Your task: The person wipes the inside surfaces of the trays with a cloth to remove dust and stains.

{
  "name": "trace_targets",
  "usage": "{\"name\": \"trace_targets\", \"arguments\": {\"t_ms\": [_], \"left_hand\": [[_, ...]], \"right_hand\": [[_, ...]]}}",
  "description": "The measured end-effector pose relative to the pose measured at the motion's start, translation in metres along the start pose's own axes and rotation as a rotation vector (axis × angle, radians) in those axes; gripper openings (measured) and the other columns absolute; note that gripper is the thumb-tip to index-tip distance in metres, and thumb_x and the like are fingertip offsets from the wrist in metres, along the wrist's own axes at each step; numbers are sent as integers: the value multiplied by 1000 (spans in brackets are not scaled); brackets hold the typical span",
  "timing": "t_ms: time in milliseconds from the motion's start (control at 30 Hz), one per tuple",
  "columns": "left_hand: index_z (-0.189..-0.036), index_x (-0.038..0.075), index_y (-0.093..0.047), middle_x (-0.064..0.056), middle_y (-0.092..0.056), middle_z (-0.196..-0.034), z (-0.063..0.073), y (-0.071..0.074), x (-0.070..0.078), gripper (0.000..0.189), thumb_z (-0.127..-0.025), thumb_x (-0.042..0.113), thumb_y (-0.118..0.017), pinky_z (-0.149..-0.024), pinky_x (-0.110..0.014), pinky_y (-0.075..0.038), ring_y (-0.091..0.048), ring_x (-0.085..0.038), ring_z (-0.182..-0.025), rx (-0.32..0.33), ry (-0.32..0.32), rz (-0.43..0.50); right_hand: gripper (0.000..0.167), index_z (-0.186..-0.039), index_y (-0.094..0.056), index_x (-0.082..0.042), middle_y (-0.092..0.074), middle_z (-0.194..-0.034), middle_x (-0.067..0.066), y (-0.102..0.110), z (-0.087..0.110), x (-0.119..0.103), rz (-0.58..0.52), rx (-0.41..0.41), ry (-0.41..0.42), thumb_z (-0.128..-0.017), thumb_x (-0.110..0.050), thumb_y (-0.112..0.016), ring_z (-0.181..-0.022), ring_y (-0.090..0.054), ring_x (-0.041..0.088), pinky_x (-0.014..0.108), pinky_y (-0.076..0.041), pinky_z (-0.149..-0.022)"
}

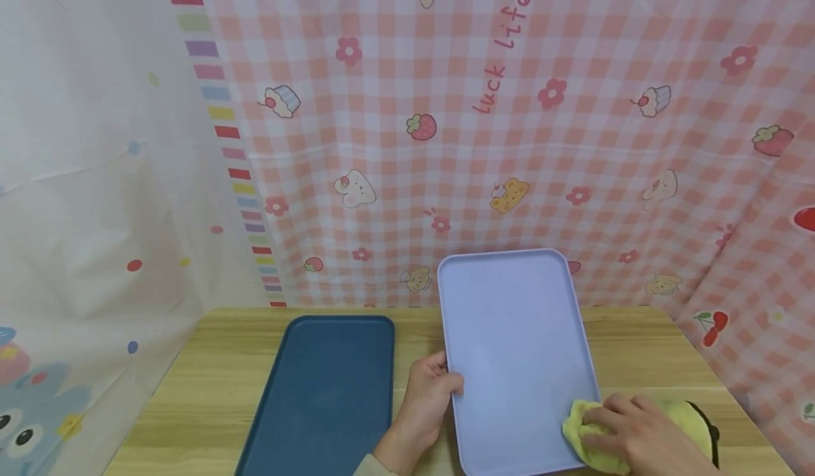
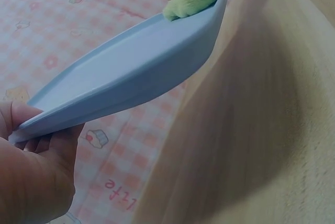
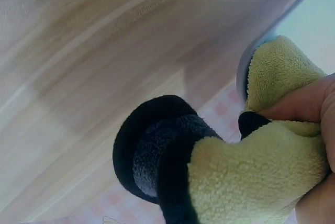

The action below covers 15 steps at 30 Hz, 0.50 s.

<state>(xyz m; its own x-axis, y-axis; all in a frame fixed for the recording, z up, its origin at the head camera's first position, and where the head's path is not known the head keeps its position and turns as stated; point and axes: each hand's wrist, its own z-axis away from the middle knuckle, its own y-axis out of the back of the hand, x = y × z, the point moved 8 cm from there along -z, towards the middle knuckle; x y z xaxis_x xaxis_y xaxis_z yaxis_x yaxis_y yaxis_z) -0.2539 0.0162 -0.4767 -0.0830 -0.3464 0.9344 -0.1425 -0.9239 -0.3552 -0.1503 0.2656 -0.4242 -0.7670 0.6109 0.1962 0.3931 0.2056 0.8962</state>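
A lavender tray (image 1: 516,349) is held up off the table, tilted, its inner face toward me. My left hand (image 1: 423,398) grips its left rim, thumb over the front edge and fingers behind, as the left wrist view also shows for the tray (image 2: 120,67). In my right hand (image 1: 637,430) is a bunched yellow-green cloth (image 1: 588,433), pressed against the tray's lower right corner. The right wrist view shows the cloth (image 3: 261,169) pinched between thumb and fingers, its dark-edged end hanging loose.
A dark blue tray (image 1: 331,391) lies flat on the wooden table (image 1: 185,405), left of my left hand. Behind the table hangs a pink checked curtain (image 1: 382,151); a white printed one (image 1: 114,179) hangs at the left.
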Motion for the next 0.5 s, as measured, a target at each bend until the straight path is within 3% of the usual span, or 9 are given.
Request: {"name": "trace_targets", "arguments": {"t_ms": [500], "left_hand": [[-115,-12,-72,-18,-77,-104,2,-1,-1,56,-63,-13,-51,-78,-29,-52,-69,-16,-91,9,3,10]], "right_hand": [[30,-93,-75,-37,-67,-105,-12,-6,-10,-15,-67,30,41,-79,-63,-80,-91,-52,7,25,-40,-68]]}}
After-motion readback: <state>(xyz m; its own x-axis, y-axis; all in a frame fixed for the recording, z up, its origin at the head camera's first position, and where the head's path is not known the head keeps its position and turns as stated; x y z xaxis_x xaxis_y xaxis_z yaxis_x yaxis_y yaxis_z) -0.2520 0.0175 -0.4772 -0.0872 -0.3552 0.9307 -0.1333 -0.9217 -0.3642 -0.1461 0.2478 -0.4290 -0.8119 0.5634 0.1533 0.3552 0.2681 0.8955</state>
